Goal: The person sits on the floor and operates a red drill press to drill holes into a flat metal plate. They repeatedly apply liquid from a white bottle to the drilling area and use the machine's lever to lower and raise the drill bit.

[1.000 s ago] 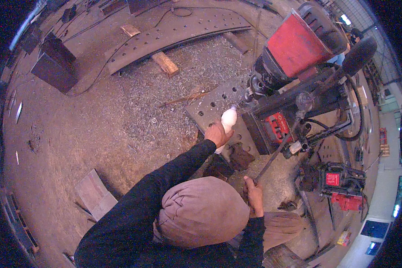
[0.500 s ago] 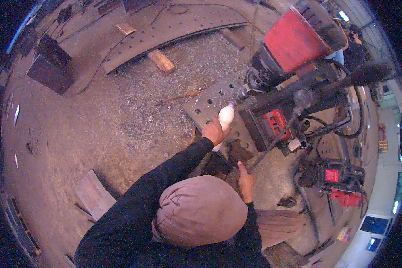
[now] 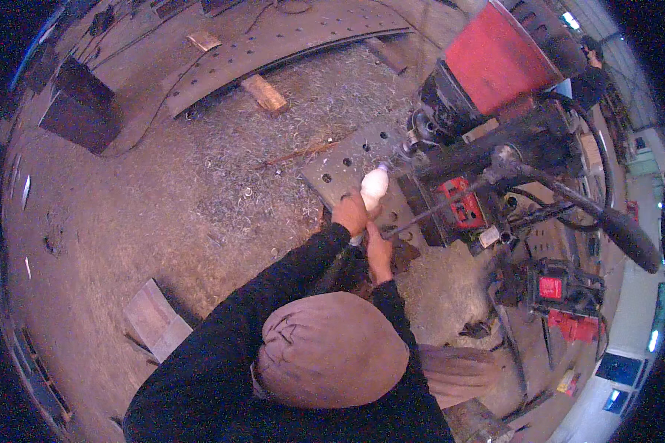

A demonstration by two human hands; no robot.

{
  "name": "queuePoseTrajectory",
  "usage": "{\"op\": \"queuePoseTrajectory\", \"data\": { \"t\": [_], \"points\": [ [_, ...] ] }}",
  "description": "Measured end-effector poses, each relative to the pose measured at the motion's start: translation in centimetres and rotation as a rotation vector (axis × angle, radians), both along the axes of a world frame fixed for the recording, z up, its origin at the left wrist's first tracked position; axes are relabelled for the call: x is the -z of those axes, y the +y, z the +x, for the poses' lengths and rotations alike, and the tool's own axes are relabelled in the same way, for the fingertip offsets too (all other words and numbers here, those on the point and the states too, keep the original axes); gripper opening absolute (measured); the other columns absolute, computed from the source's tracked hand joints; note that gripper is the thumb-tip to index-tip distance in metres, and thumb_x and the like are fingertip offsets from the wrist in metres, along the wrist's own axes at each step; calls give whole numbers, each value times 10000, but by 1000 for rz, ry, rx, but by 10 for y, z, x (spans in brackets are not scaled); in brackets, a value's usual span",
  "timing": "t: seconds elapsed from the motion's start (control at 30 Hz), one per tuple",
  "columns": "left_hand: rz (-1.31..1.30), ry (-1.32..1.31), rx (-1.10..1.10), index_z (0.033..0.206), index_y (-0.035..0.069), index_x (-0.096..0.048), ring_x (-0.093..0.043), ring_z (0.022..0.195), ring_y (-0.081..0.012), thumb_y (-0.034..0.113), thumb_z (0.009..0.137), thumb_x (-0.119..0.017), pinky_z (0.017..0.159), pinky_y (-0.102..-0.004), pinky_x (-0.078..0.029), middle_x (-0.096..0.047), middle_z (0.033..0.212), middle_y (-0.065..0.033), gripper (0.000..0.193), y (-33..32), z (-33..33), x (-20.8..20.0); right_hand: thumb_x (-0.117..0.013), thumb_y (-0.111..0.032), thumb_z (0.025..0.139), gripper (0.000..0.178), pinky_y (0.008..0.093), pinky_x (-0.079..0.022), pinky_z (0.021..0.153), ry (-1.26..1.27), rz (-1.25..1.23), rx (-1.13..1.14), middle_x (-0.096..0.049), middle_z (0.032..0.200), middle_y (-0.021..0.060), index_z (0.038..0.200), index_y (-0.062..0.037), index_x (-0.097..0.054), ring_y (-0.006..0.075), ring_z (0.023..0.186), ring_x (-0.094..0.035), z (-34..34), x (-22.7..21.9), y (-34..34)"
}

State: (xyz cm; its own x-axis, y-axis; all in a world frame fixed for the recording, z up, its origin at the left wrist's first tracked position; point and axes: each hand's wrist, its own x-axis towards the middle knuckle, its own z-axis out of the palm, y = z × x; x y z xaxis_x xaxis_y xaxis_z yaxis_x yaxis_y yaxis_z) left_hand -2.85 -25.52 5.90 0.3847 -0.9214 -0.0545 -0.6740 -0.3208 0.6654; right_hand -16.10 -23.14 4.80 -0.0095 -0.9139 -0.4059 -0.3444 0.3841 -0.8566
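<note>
By the drill [image 3: 499, 63], the left hand [image 3: 352, 213] clasps a bottle [image 3: 374, 186], the right hand [image 3: 379, 252] a lever [image 3: 437, 210]; drifting closer could snag the bottle.

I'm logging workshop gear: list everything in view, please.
bottle: one, white, centre
drill: one, red and black, right of bottle
lever rod: one, dark, on drill
holed plates: two, grey, under drill and top
wood blocks: two, tan, by top plate
shavings: many, grey, left of drill
second machine: one, red and black, far right
boxy piece: one, dark, upper left
flat piece: one, greyish, lower left
person: one, dark clothing, upper right
left hand: one, bare, around bottle
right hand: one, bare, on lever rod
</note>
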Motion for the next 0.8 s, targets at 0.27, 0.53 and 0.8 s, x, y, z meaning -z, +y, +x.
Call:
{"op": "queuePoseTrajectory", "data": {
  "t": [0.27,0.53,0.8],
  "points": [
    [113,57,34,1074,-98,-510,-662,846,-421,585,785,-646,740,-491,-531,-639,951,-296,754,4,10,-18,-722,-304,833,349,290,-437,639,-316,26,93,-612,812,25,1008,-18,-628,121,734,-561,10,-38,15],
    [120,81,18,1121,-115,-446,-660,851,-421,525,794,-665,741,-481,-530,-637,949,-301,752,3,11,-17,-724,-282,824,298,280,-380,505,13,111,98,-577,717,-7,954,-42,-604,96,578,-498,-60,-54,47],
    [69,1,47,1105,-173,-431,-672,773,-407,522,794,-661,686,-470,-542,-654,843,-296,796,-2,6,-15,-729,-305,818,418,297,-433,586,146,135,156,-614,806,35,1047,22,-606,140,655,-541,-88,-76,63]
  ]
}}
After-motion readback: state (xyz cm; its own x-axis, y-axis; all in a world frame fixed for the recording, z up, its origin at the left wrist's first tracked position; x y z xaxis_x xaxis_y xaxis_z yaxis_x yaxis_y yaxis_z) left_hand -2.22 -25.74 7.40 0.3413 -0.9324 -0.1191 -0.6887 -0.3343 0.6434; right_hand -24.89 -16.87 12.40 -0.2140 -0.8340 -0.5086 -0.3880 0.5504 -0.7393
